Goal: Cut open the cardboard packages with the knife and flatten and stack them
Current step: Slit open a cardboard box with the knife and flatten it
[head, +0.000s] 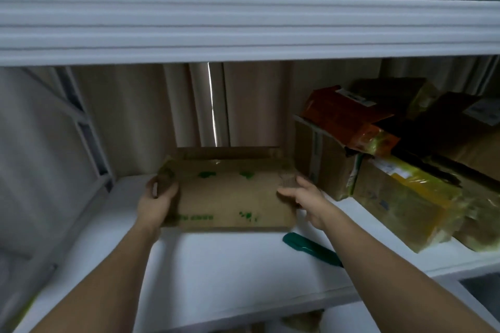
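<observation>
Left hand (158, 201) grips the left end of a brown cardboard box (230, 194), fingers curled round its edge flap. Right hand (303, 196) is at the box's right end, thumb out along the near face, fingers wrapped behind the corner; it looks like a hold too. Box sits on the white shelf (230, 259), centre of view, green print on top, rear flap standing up at 12 o'clock. Appears already slit and partly collapsed, though not lying fully flat.

Green-handled knife (311, 249) lies on the shelf at 5 o'clock from the box, just beside the right forearm, untouched.

At 3 o'clock: a heap of uncut packages (392, 170), one brown carton with an orange wrapper on top, others bound in yellow tape. These look unopened, so most of the job remains. No flattened stack visible yet.

Obstacles: the pile crowds the box's right end; upper shelf rail (243, 27) hangs low overhead at 12 o'clock, limiting lift room.
</observation>
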